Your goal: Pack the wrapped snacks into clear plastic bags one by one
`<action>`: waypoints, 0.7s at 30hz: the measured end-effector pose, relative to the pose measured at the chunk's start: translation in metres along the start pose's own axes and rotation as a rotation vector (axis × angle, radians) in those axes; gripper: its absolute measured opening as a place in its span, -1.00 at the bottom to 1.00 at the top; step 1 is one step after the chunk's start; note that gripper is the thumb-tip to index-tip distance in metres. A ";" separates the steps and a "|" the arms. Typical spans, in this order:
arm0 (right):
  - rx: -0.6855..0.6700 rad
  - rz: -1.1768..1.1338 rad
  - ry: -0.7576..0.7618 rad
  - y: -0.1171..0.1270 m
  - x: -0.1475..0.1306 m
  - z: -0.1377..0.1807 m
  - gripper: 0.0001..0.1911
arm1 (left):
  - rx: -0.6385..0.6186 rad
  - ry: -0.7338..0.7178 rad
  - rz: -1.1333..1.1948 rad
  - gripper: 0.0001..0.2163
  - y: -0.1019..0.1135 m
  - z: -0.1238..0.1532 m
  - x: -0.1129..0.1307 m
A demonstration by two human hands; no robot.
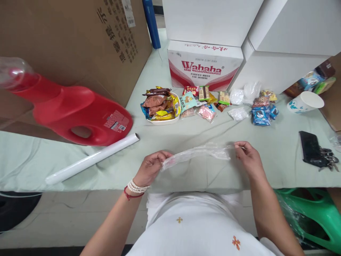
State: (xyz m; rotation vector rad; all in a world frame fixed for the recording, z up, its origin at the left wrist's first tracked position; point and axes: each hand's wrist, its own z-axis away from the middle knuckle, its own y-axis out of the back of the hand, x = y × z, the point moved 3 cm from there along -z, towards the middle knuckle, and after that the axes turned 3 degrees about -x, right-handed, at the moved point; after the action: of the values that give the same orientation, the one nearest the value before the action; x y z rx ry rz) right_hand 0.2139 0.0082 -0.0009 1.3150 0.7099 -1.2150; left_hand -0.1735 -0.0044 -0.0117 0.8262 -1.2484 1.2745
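Observation:
A clear plastic bag (198,153), flattened and stretched sideways, hangs between my two hands above the pale green table cover. My left hand (154,163) pinches its left end, and its wrist wears white beads and a red string. At the other end, my right hand (246,153) has thumb and forefinger pinched together on the bag's right edge. Beyond the bag stands a white tray (163,122) heaped with wrapped snacks. Beside it lie several loose snack packets, among them a pink one (207,112), a mint-coloured one (188,101) and blue ones (260,116).
On the left, a red detergent jug (64,103) leans near a big cardboard box (80,46), with a white tube (93,158) in front. A Wahaha carton (205,65) stands at the back. Rightward are folded clear bags (239,113), a paper cup (305,103) and keys (329,158).

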 end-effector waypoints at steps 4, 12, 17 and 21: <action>0.007 0.174 0.282 -0.022 -0.021 0.021 -0.69 | -0.008 0.012 -0.074 -0.77 -0.007 0.002 -0.006; -0.358 0.322 0.509 -0.095 -0.018 0.016 -0.71 | -0.148 -0.026 -0.310 -0.87 0.001 0.007 0.003; -0.324 0.319 0.630 -0.093 -0.022 0.016 -0.65 | 0.249 -0.073 -0.646 -0.80 0.008 -0.001 0.025; -0.379 0.423 0.696 -0.098 -0.025 0.023 -0.63 | 0.205 -0.210 -0.934 -0.68 -0.045 -0.015 0.031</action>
State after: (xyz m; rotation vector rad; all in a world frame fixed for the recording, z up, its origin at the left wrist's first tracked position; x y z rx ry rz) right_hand 0.1103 0.0083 -0.0049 1.4629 1.0224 -0.2426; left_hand -0.1314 0.0097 0.0236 1.4908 -0.7110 0.5562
